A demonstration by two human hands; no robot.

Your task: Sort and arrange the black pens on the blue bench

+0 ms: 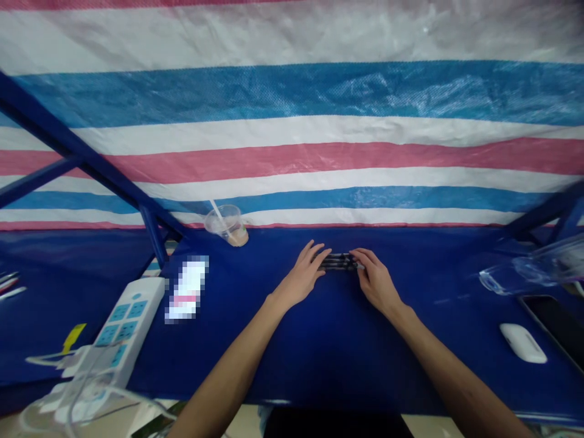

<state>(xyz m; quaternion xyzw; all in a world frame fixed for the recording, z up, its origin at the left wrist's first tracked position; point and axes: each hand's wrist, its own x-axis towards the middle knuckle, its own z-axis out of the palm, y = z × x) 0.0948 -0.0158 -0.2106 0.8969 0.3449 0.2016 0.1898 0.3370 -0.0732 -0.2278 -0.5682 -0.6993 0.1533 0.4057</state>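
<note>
Bundle of dark pens point(338, 261) on blue table cover point(328, 340), left hand point(303, 277) and right hand point(376, 280) pinching opposite ends; plastic cup point(227, 225) behind, power strip point(123, 325) far left

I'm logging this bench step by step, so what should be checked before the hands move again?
1. Both hands on the dark bundle of thin rods: ok, left hand and right hand touch its ends.
2. Bundle flat on the blue table cover: ok.
3. Grip firmly closed: cannot tell.
4. Plastic cup with straw apart from the hands: ok.
5. White mouse away from the right forearm: ok.
</note>
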